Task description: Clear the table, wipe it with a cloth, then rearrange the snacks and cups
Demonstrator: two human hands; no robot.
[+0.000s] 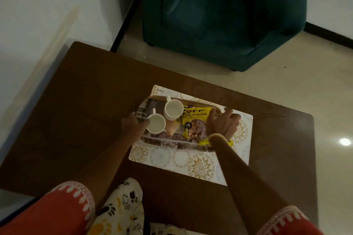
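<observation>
A patterned tray (168,142) sits on a floral placemat (183,160) on the dark wooden table (80,112). On the tray stand two white cups, one at the left (155,124) and one behind it (172,109), beside a yellow snack packet (194,122). My left hand (131,125) grips the tray's left end next to the nearer cup. My right hand (222,122) lies over the packet and holds the tray's right end. A print cloth (122,206) hangs at my waist.
A teal armchair (219,17) stands just beyond the table's far edge. White wall runs along the left, and pale floor tiles (305,89) lie to the right. My red sleeves fill the bottom corners.
</observation>
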